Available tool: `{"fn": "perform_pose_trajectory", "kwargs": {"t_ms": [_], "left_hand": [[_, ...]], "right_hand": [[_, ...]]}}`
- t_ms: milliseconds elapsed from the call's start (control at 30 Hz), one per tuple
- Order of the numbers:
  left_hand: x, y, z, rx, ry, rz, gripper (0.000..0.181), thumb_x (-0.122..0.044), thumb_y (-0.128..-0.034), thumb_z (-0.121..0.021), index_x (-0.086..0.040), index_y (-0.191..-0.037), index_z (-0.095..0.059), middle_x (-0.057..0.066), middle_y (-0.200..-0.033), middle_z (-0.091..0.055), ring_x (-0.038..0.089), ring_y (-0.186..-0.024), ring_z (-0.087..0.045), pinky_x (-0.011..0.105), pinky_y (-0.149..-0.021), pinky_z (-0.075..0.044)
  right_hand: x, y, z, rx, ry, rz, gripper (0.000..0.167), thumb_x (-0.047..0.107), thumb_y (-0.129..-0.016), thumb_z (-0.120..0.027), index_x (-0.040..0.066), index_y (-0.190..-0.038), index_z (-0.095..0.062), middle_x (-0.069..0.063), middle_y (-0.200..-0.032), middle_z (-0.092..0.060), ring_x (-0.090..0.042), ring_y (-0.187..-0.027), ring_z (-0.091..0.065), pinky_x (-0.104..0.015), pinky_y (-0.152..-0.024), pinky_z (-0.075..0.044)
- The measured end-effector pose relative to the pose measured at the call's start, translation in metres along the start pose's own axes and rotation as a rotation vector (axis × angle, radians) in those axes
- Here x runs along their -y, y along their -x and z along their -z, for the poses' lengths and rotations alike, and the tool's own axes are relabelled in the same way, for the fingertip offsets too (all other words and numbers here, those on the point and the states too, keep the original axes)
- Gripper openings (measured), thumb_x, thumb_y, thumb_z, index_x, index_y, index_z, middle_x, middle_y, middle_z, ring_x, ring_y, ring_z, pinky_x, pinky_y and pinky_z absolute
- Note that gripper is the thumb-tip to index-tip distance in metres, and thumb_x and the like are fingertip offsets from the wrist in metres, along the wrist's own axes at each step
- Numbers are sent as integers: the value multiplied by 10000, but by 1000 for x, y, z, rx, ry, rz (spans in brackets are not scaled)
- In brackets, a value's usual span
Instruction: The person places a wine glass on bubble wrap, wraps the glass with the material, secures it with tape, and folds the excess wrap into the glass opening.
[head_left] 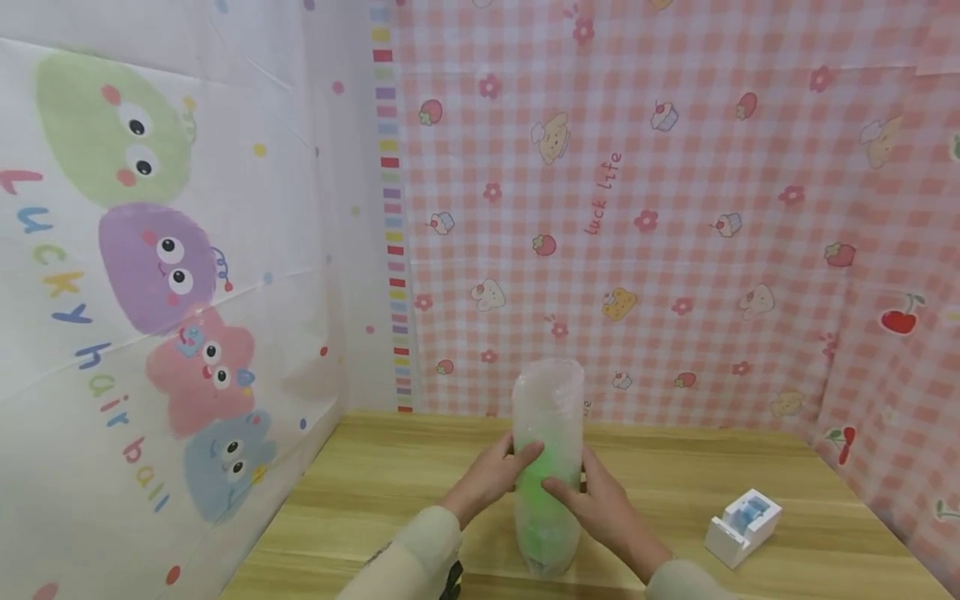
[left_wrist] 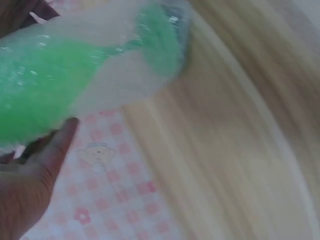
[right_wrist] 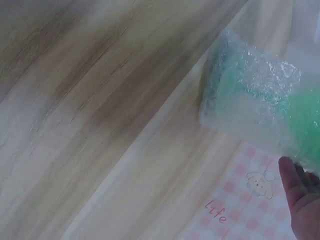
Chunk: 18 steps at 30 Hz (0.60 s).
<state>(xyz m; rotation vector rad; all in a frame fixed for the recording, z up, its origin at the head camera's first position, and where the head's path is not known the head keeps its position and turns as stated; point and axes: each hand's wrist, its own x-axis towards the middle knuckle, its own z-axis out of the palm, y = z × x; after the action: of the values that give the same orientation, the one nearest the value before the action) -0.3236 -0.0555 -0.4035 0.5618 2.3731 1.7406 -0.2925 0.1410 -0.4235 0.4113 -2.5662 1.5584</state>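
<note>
A tall roll of bubble wrap (head_left: 551,396) stands upright at the table's front middle in the head view. Through its cloudy layers shows a green stemmed glass (left_wrist: 50,75), with bowl, thin stem and round foot visible in the left wrist view. My left hand (head_left: 495,477) grips the roll from the left, thumb across its front. From the right my right hand (head_left: 606,504) holds it at about the same height, thumb also in front. The fingers behind the roll are mostly hidden. In the right wrist view the wrapped foot end (right_wrist: 225,85) appears beside my right thumb.
A white tape dispenser (head_left: 744,529) with a blue core stands on the wooden table (head_left: 405,467) to the right. Part of a dark object (head_left: 452,579) shows beside the left sleeve. Pink checked cloth (head_left: 675,167) hangs behind, and a white cartoon-printed sheet (head_left: 300,208) hangs at left.
</note>
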Motion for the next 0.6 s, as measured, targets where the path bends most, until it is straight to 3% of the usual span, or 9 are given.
{"fn": "perform_pose_trajectory", "kwargs": {"t_ms": [133,267,333,467,600], "left_hand": [[-9,-2,-2,-20,16,20,767,-698,-915,-484,-176,-1473,-416,40,-1266,-619,234,-1115,-604,517,-864,-529],[-9,-3,-5,-45,1,14,747,-681,-922,-492,-167,-1460,-429,38,-1215,-634,208,-1064,-626,475,-863,-540],[-7,-2,-7,-69,-18,6,724,-660,-937,-492,-166,-1463,-431,52,-1244,-625,229,-1098,-616,489,-902,-524],[-6,0,-10,-111,-55,-4,697,-619,-968,-474,-175,-1501,-402,96,-1391,-552,308,-1262,-524,560,-1023,-428],[-7,2,-11,-84,-64,-23,647,-580,-999,-441,-178,-1504,-408,104,-1403,-543,328,-1262,-517,563,-1008,-437]], "right_hand": [[5,-1,-4,-17,21,67,672,423,-943,-656,150,-1486,-369,-114,-1357,-520,-314,-1204,-549,-523,-924,-514],[10,0,-4,0,-23,119,582,396,-1059,-440,156,-1559,-263,-176,-1515,-395,-386,-1357,-411,-605,-1061,-370],[12,0,-5,-6,-33,102,587,428,-1074,-357,171,-1583,-213,-164,-1552,-356,-380,-1397,-359,-609,-1094,-319],[13,-3,-6,-45,-31,50,630,496,-1046,-399,148,-1558,-280,-172,-1464,-475,-359,-1309,-477,-572,-1041,-409],[10,-6,-6,-94,-25,-17,675,554,-1008,-452,130,-1521,-336,-161,-1377,-550,-322,-1212,-555,-523,-975,-476]]}}
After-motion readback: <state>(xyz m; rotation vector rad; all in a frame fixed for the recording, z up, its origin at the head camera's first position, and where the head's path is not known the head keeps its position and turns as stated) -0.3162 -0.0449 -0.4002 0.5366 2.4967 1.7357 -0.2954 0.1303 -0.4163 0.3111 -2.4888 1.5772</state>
